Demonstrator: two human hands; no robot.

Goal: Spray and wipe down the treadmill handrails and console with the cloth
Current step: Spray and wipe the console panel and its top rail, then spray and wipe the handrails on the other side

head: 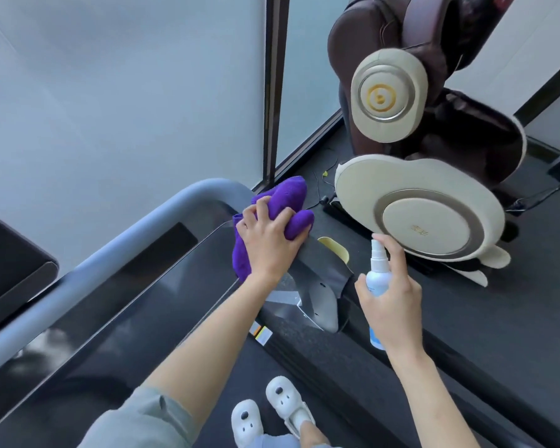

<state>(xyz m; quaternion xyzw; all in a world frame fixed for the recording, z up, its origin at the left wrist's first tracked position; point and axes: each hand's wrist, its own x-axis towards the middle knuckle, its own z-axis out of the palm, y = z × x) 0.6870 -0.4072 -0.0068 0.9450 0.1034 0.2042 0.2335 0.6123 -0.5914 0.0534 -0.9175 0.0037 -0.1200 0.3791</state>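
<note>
Clearly soft and light, the purple microfibre cloth bunches under the left hand clutching it against the treadmill console, while the right hand wraps the small, rigid spray bottle mid-body.

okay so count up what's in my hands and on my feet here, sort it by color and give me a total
Purple: 1, the cloth held by the left hand.
White and blue: 1, the spray bottle held by the right hand.
White: 2, the slippers.
Total: 4
</note>
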